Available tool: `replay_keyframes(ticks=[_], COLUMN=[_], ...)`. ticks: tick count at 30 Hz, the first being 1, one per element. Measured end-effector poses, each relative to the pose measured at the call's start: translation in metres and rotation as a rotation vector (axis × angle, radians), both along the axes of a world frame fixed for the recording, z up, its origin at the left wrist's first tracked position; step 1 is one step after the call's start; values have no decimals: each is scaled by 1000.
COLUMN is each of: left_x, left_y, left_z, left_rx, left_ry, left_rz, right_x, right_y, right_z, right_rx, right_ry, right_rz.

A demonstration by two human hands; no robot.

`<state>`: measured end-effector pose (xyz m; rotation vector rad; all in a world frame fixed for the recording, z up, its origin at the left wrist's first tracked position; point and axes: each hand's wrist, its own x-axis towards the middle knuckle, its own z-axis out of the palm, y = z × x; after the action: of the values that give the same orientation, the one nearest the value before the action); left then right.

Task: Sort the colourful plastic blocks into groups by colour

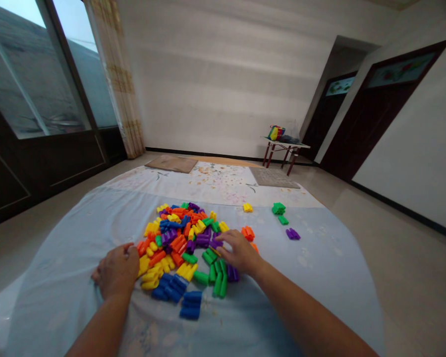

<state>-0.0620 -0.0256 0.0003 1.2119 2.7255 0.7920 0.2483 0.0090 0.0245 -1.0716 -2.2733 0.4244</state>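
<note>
A loose heap of plastic building blocks [178, 243], shaped like joined tubes in orange, yellow, blue, purple and green, covers the middle of the cloth. At its left edge rests my left hand [119, 270], open and loosely bent, beside a yellow block [143, 265]; it holds nothing that I can see. My right hand [241, 252] reaches in from the right, thumb and fingertips closed around a purple block [216, 243]. Below those fingers lie green blocks [218, 278]. Nearest to me are blue blocks [191, 305].
Right of the heap lie separate orange [248, 233], yellow [248, 208], green [278, 208] and purple blocks [293, 234]. A pale blue cloth [301, 292] covers the rounded table. Two flat mats [171, 163] lie at its far side. Against the wall stands a small table [286, 144] with bags.
</note>
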Motion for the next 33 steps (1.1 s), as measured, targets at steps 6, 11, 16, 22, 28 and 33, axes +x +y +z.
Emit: replay_keyframes(ticks=[6, 11, 16, 22, 28, 33], left_x=[1, 2, 2, 10, 21, 28], left_y=[0, 0, -1, -6, -6, 4], left_z=[1, 3, 3, 4, 1, -5], left_rx=[-5, -22, -19, 17, 73, 80], left_ry=[21, 31, 68, 157, 174, -4], left_rz=[1, -1, -23, -94, -301, -438], right_x=[-10, -22, -16, -7, -8, -9], right_y=[-25, -39, -43, -43, -43, -44], right_z=[4, -1, -8, -20, -27, -26], right_rx=[-53, -88, -63, -68, -72, -70], right_ry=[-22, -123, -220, -131, -48, -40], right_rz=[129, 199, 117, 47, 35, 19])
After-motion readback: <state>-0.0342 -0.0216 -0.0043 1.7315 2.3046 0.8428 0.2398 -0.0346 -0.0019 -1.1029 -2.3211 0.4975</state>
